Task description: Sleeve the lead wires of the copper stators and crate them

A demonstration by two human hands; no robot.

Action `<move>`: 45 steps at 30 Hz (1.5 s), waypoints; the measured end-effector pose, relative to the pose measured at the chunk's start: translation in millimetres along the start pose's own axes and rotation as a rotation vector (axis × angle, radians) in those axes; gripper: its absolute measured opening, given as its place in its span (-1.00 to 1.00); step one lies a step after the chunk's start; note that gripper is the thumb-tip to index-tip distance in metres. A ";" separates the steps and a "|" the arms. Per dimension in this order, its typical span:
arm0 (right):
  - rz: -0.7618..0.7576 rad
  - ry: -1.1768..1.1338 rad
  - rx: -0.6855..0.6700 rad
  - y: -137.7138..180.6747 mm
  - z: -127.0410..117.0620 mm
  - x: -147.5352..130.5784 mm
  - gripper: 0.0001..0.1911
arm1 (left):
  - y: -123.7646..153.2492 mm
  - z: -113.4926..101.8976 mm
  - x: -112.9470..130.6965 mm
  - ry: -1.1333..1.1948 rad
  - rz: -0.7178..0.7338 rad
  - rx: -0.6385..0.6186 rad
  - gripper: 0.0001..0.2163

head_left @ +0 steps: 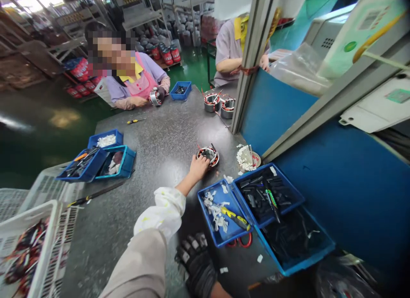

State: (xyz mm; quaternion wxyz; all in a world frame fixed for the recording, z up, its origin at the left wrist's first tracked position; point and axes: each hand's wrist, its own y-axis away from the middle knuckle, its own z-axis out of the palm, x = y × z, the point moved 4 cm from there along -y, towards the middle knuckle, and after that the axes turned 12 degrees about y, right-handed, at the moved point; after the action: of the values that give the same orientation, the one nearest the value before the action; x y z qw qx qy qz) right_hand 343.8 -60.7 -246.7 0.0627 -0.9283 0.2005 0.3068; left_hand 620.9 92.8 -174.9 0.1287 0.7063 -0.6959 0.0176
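Note:
My left hand [198, 166] reaches out over the grey table [160, 135] and closes on the near rim of a round motor stator [209, 154] with copper windings and red leads. The left arm wears a pale patterned sleeve cover. My right hand [196, 264], in a black glove, rests on the table close to me with its fingers curled under; nothing shows in them. It lies just left of a blue bin [205, 204] that holds white paper slips and a yellow-handled tool [235, 218].
More blue bins [288, 199] of black sleeves stand at the right, with a dish of white pieces [246, 157]. At the left are blue trays [96, 161], a long tool [96, 195] and white crates [48, 229]. Two stators [219, 103] stand at the far edge. Two people work across the table.

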 end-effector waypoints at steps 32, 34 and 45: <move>0.040 0.413 0.104 40.3 -17.6 -9.1 -0.62 | 616.6 52.3 -8.3 0.304 -0.634 0.355 -0.72; 0.044 0.407 0.057 38.3 -17.3 -5.0 -0.62 | 616.7 48.2 -7.1 0.319 -0.649 0.384 -0.72; -0.155 0.531 -0.075 -13.8 -84.6 -34.8 -0.65 | 520.1 67.8 17.4 0.267 -0.237 0.347 -0.60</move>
State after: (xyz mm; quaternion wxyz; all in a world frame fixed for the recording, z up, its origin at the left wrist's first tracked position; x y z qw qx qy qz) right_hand 370.1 -56.7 -158.0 -0.0034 -0.9905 0.1267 0.0541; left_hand 97.4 62.7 -155.0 0.0976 0.7859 -0.5716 0.2147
